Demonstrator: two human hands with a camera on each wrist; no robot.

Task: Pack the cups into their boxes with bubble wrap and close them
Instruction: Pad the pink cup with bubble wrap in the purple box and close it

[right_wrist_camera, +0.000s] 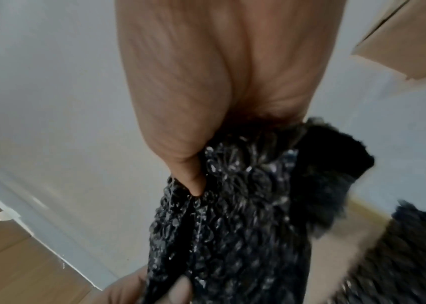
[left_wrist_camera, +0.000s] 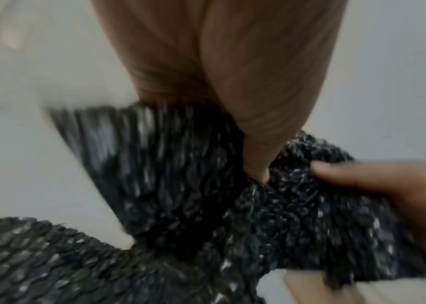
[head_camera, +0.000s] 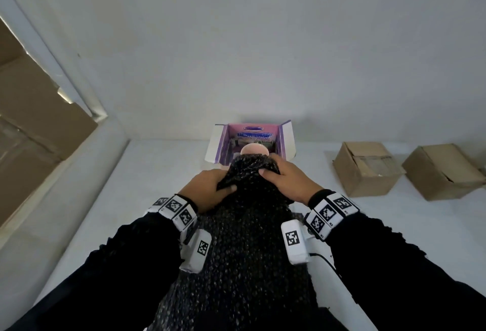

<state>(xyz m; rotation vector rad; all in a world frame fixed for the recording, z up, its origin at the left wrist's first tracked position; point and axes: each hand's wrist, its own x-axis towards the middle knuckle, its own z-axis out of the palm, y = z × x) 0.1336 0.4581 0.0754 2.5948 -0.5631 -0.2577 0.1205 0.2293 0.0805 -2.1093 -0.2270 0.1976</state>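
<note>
A long sheet of black bubble wrap [head_camera: 249,238] runs from my lap across the white table [head_camera: 368,225]. Both hands hold its bunched far end. My left hand [head_camera: 223,186] grips the left side with the thumb on top. My right hand [head_camera: 273,167] curls over the right side. A pink cup [head_camera: 253,150] peeks out just past the wrap's far edge, mostly hidden. Behind it stands an open purple box [head_camera: 223,144] with white flaps spread. In the left wrist view my left hand [left_wrist_camera: 256,172] digs into the bubble wrap [left_wrist_camera: 180,185]. In the right wrist view my right hand [right_wrist_camera: 193,185] pinches the bubble wrap [right_wrist_camera: 232,216].
Two brown cardboard boxes [head_camera: 368,170] [head_camera: 444,173] sit on the table at the right, flaps folded over. A large brown carton [head_camera: 34,125] stands off the table's left side. A white wall [head_camera: 263,41] rises right behind the purple box.
</note>
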